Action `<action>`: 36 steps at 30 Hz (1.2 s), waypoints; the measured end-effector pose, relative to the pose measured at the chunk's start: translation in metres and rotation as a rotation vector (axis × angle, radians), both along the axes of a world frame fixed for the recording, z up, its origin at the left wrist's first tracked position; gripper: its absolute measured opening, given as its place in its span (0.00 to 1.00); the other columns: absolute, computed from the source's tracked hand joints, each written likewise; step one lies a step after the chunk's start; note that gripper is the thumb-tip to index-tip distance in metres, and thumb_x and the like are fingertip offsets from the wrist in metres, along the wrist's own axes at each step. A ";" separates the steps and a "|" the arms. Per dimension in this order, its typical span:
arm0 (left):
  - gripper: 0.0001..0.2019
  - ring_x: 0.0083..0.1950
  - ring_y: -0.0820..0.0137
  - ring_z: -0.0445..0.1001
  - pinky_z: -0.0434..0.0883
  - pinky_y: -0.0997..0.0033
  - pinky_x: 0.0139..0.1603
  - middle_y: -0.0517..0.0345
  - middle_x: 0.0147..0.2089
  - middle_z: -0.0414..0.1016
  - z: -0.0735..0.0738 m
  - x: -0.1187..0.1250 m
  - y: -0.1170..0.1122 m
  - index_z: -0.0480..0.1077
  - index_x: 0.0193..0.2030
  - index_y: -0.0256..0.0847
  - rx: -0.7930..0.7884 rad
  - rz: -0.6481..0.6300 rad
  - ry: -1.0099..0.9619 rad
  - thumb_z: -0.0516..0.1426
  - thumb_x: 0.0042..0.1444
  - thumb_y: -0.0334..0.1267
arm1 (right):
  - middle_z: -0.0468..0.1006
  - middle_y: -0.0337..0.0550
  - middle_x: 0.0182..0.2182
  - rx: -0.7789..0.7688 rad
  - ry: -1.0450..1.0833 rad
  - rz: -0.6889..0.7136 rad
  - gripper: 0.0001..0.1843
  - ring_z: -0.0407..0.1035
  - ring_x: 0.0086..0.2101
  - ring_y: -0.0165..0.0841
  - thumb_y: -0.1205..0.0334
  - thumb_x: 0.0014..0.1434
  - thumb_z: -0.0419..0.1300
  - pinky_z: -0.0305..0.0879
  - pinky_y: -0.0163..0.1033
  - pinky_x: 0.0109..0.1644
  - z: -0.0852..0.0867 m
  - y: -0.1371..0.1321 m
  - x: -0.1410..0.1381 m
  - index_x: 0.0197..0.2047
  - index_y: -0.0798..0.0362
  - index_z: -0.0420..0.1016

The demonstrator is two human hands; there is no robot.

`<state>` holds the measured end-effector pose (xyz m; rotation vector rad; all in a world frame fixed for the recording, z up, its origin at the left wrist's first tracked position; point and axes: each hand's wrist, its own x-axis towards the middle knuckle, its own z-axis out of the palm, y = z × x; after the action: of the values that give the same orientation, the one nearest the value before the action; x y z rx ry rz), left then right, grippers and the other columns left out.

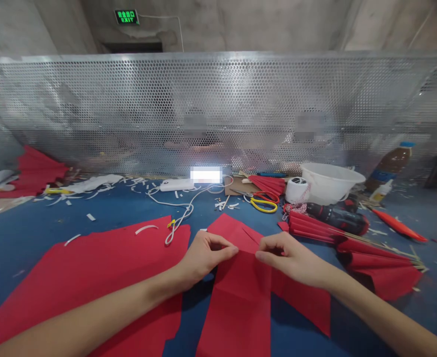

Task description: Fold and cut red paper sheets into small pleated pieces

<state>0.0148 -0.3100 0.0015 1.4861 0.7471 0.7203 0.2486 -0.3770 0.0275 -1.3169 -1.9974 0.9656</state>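
Blue table (28, 233): left hand (205, 256) and right hand (290, 257) each pinched folded red paper (236, 307) beneath them, fingertips nearly meeting; scissors (263, 202) lay beyond both hands.

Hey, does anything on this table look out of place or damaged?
Yes. The red paper sheet has what looks like a thin diagonal slit just beyond the right hand, and white paper scraps litter the blue work surface.
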 end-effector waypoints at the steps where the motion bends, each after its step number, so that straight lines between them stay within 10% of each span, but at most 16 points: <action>1: 0.12 0.31 0.67 0.77 0.70 0.72 0.33 0.50 0.31 0.83 -0.001 0.000 -0.001 0.83 0.32 0.35 0.017 -0.028 0.005 0.68 0.51 0.44 | 0.70 0.33 0.24 0.034 -0.022 -0.001 0.16 0.59 0.26 0.28 0.54 0.68 0.58 0.52 0.34 0.29 0.001 -0.002 -0.004 0.31 0.53 0.75; 8: 0.13 0.24 0.76 0.67 0.62 0.78 0.26 0.56 0.24 0.77 -0.004 0.000 -0.006 0.81 0.28 0.33 0.098 -0.087 0.081 0.67 0.52 0.44 | 0.74 0.35 0.27 0.123 -0.052 -0.057 0.12 0.62 0.27 0.28 0.58 0.68 0.58 0.54 0.33 0.30 -0.010 -0.012 -0.029 0.33 0.53 0.75; 16: 0.18 0.16 0.80 0.57 0.53 0.79 0.16 0.62 0.20 0.71 0.005 -0.003 -0.004 0.79 0.31 0.36 0.052 0.180 0.087 0.65 0.54 0.52 | 0.58 0.32 0.18 0.106 -0.064 -0.213 0.29 0.53 0.21 0.27 0.42 0.69 0.52 0.46 0.35 0.25 -0.021 0.006 -0.007 0.22 0.52 0.56; 22: 0.16 0.16 0.83 0.54 0.50 0.79 0.15 0.61 0.24 0.74 0.005 -0.003 -0.002 0.83 0.36 0.38 0.124 0.297 0.002 0.65 0.55 0.51 | 0.77 0.40 0.21 -0.198 0.381 -0.239 0.30 0.73 0.23 0.36 0.34 0.68 0.47 0.63 0.37 0.30 -0.022 0.011 -0.005 0.31 0.52 0.67; 28: 0.17 0.17 0.81 0.54 0.50 0.79 0.16 0.62 0.21 0.70 0.002 -0.004 -0.001 0.83 0.35 0.37 0.130 0.273 -0.007 0.66 0.55 0.52 | 0.69 0.36 0.22 0.158 0.033 -0.290 0.30 0.64 0.26 0.32 0.38 0.68 0.52 0.54 0.36 0.30 -0.014 0.006 -0.007 0.26 0.53 0.69; 36: 0.15 0.20 0.79 0.57 0.55 0.79 0.19 0.58 0.24 0.76 0.006 -0.003 -0.005 0.84 0.33 0.37 0.141 0.278 -0.065 0.68 0.52 0.50 | 0.72 0.38 0.26 0.052 0.240 -0.287 0.31 0.67 0.31 0.35 0.35 0.69 0.47 0.61 0.38 0.36 -0.014 0.006 -0.008 0.30 0.53 0.71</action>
<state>0.0118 -0.3148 0.0079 1.4925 0.8780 1.0452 0.2405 -0.3706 0.0135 -1.3445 -1.5931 0.8823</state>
